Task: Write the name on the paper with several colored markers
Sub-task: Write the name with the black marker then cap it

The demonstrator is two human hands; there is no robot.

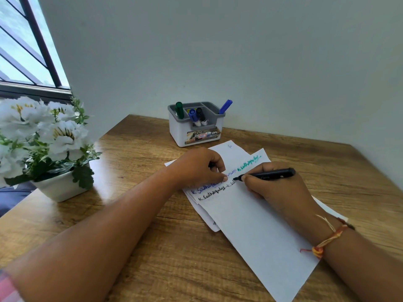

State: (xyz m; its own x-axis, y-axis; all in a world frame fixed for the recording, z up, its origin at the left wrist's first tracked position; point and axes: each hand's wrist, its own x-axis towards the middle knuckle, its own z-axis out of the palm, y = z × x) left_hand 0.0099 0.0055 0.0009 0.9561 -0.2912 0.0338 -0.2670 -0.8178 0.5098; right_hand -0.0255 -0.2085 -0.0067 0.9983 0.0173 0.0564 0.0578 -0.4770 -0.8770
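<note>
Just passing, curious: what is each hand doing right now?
Left hand: fingers curled, resting on the white paper sheet; whether it holds anything cannot be told.
Right hand: holding the black marker pen.

On the sticker (202, 135) across the front of the grey pen holder (177, 132): "42" inside a red-edged white box, then white capitals "OPE", cut off at the edge. On the top paper (257, 225): one handwritten name repeated in blue (205, 188), teal (248, 163) and black (211, 194) ink, each starting with "K"; remaining letters too scrawled to read surely. On the rear sheet (231, 149): a tiny unreadable mark.
</note>
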